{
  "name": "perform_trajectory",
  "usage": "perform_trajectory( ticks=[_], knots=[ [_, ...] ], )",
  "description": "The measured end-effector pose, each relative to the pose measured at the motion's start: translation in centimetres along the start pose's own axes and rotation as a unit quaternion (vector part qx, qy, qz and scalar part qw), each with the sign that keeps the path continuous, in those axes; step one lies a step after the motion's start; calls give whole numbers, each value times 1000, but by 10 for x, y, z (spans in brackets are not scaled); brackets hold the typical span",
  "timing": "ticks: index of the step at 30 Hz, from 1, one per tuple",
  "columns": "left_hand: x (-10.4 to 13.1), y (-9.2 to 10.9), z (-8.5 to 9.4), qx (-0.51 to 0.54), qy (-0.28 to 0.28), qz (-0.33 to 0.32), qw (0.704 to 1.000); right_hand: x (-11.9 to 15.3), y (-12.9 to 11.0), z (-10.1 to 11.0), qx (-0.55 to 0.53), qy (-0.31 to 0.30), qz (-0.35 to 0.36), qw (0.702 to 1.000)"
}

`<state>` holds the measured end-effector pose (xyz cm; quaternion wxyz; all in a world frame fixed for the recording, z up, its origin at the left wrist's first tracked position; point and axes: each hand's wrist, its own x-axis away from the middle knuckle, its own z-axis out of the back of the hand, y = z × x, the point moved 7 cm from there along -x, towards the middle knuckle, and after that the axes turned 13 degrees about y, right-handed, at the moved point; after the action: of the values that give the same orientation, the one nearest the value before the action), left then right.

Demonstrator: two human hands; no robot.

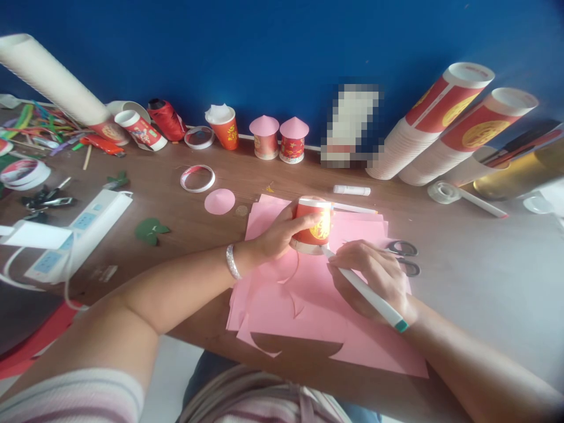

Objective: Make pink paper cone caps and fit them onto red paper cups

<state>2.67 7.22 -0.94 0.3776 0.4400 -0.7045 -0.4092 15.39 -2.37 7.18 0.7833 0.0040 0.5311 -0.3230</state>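
Observation:
A short red paper cup piece (312,226) with a gold print and a white lower band is in my left hand (282,230), fingers wrapped round its side. My right hand (370,273) grips a white pen (370,295) with a green end, and its tip meets the band at the cup's lower edge. Both hands are over a pile of cut pink paper sheets (308,311). Black-handled scissors (403,257) lie beside the right hand, their blades hidden.
Two small cups with pink cone tops (264,126) stand at the back. Tall cup stacks (440,117) lean at the right. A glue stick (351,190), a pink disc (219,201) and a paper ring (197,178) lie nearer. A power strip (83,232) is at the left.

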Motion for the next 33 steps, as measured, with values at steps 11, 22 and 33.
perform_trajectory(
  ticks=[11,22,33],
  knots=[
    [0,-1,1,2,-8,-5,1000,0,-1,-1,-12,-3,4,1000],
    [0,-3,2,-3,-11,0,1000,0,0,0,-1,-6,-3,1000],
    [0,1,3,-8,13,-20,1000,-1,-3,0,-25,0,7,1000]
  ],
)
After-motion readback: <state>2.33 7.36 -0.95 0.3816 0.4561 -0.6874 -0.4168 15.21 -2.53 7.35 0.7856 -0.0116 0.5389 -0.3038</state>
